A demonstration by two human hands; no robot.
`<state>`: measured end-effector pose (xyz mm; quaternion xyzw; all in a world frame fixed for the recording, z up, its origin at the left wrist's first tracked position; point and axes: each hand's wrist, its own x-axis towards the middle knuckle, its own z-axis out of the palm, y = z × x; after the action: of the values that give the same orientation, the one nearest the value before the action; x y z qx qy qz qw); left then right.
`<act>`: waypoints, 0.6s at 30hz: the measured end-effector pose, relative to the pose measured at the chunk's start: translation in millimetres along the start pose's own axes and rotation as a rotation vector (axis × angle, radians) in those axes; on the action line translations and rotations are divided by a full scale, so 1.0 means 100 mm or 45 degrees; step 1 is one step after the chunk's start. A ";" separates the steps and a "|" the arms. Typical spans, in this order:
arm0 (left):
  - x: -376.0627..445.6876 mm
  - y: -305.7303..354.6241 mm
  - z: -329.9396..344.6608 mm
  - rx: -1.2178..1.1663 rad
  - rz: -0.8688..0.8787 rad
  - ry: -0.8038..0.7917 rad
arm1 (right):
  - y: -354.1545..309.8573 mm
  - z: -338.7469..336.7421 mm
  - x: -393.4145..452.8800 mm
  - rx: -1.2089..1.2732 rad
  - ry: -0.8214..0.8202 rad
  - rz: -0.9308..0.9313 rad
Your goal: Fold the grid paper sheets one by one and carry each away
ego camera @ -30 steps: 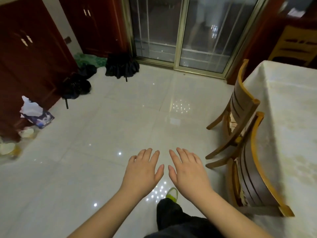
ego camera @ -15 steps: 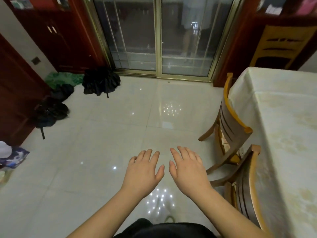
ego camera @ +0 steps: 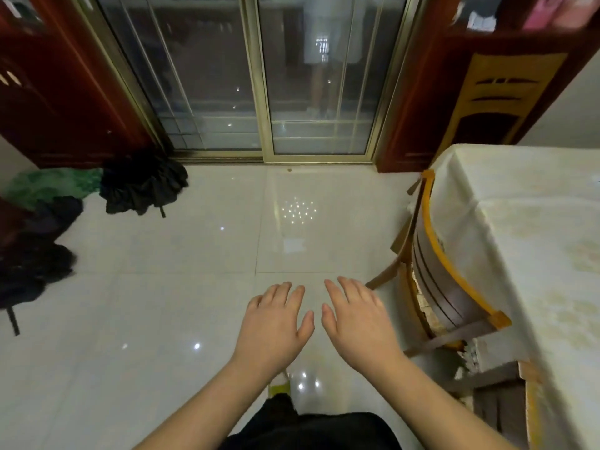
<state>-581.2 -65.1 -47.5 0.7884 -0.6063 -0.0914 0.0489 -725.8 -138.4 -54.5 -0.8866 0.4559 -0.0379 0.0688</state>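
Observation:
My left hand [ego camera: 276, 323] and my right hand [ego camera: 357, 316] hover side by side, palms down, above the white tiled floor [ego camera: 181, 287]. Both have straight, slightly spread fingers and hold nothing. No grid paper sheet is in view. The table [ego camera: 526, 228] with a pale patterned cloth stands at the right, and the part of its top that I see is bare.
A wooden chair [ego camera: 435, 271] is pushed against the table, with a second chair [ego camera: 506, 394] nearer at the lower right. Glass sliding doors [ego camera: 259, 79] face me. Dark umbrellas [ego camera: 143, 183] and a green cloth [ego camera: 48, 186] lie at the left by red cabinets [ego camera: 58, 92].
The view has swung right and moved toward the sliding doors and the table. My hands keep the same open pose in front of me.

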 end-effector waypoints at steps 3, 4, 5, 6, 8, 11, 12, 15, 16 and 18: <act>0.48 -0.25 -0.11 0.002 0.060 0.006 | -0.08 0.00 0.50 0.001 -0.006 0.061; 0.65 -0.33 -0.15 0.018 0.090 0.013 | -0.10 -0.02 0.64 0.004 -0.009 0.088; 0.82 -0.41 -0.19 0.040 0.117 0.006 | -0.11 -0.04 0.77 0.003 -0.010 0.111; 0.99 -0.48 -0.23 0.060 0.139 -0.003 | -0.11 -0.06 0.91 -0.002 -0.006 0.132; 1.33 -0.55 -0.26 0.084 0.180 -0.032 | -0.07 -0.10 1.17 -0.014 -0.002 0.177; 1.80 -0.57 -0.30 0.082 0.224 -0.060 | 0.05 -0.13 1.48 -0.013 0.009 0.228; 1.96 -0.56 -0.31 0.077 0.245 -0.053 | 0.10 -0.14 1.60 -0.008 0.010 0.245; 2.44 -0.48 -0.35 0.055 0.301 -0.079 | 0.29 -0.13 1.97 0.001 0.018 0.297; 2.61 -0.45 -0.35 0.057 0.331 -0.098 | 0.35 -0.12 2.10 0.003 0.024 0.313; 2.96 -0.38 -0.34 0.061 0.403 -0.126 | 0.50 -0.10 2.38 0.006 0.028 0.344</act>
<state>-464.6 -342.0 -47.0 0.6785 -0.7266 -0.1069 0.0138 -628.5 -361.8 -51.2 -0.8165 0.5717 -0.0390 0.0705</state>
